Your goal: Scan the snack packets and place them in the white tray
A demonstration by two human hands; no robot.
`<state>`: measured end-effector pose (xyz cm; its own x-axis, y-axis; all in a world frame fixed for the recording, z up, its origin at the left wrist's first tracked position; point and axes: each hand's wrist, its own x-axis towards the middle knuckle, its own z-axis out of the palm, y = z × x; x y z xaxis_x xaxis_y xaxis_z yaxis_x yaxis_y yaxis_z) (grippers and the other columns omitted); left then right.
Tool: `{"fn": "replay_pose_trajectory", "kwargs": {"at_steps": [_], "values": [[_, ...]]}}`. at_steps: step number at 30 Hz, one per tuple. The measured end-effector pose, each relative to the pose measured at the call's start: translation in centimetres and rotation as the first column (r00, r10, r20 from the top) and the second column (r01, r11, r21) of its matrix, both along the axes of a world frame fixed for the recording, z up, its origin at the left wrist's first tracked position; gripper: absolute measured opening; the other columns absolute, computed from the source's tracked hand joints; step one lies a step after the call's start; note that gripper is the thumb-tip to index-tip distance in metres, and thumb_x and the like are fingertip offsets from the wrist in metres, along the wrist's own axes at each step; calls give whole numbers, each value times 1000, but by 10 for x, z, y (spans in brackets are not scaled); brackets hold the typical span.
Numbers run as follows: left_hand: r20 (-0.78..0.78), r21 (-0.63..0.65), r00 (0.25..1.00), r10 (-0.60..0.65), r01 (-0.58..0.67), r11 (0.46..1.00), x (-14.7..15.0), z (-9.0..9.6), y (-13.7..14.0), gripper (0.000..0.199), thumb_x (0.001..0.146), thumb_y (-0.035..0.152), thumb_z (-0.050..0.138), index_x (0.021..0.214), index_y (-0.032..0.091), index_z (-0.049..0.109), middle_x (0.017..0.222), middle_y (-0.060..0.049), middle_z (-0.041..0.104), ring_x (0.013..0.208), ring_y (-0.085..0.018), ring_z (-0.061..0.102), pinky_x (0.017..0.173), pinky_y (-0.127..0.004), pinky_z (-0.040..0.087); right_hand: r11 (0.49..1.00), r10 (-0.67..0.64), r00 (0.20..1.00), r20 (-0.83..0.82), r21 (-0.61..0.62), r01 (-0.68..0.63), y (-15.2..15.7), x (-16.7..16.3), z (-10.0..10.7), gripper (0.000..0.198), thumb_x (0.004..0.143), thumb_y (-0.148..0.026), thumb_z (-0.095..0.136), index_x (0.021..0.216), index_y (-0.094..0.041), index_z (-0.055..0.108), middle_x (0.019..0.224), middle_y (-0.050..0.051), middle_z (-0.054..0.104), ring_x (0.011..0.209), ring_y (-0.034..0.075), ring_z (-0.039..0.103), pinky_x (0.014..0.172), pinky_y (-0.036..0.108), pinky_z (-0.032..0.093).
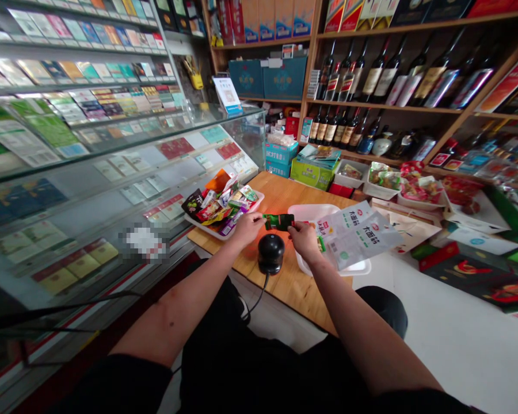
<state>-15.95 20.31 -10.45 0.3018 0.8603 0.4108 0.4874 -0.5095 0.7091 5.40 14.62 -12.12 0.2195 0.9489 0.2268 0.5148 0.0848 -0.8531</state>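
Between my hands is a small dark green snack packet, held level above the wooden table. My left hand pinches its left end, and my right hand grips the right end. Just below the packet stands a round black barcode scanner with a cable running off the table's front edge; reddish light falls on the wood behind it. A white tray heaped with colourful snack packets lies beyond my left hand. Under my right hand, a second white tray holds large pale packets and a few smaller ones.
The wooden table abuts a glass display counter filled with flat boxes on the left. Behind it are a green carton and white bins of packaged food. Shelves of bottles rise at the back right.
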Motion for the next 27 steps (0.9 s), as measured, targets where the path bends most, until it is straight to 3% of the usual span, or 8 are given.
{"fn": "replay_pose_trajectory", "kwargs": {"at_steps": [10,15,27], "values": [[11,-96,1000,-19,20,995,-4,-29,9,31,93,41,56,83,15,69,76,-2,65,72,-17,55,68,-29,36,997,-6,999,32,-73,8,6,1,-19,22,89,-31,56,81,-16,69,67,3,66,62,16,63,61,25,42],[24,-117,1000,-1,4,993,-5,-33,7,30,92,41,57,81,16,70,77,-3,66,73,-18,56,67,-29,36,995,4,1000,31,-102,0,12,0,-29,23,89,-31,56,91,-16,74,68,3,67,62,16,63,61,25,42],[41,-151,999,2,4,989,-5,-49,11,29,93,39,57,80,15,69,79,-3,67,72,-17,56,68,-29,35,994,-19,996,88,-106,28,17,0,-39,21,91,-28,57,90,-17,75,68,3,68,66,16,64,63,24,41]]}}
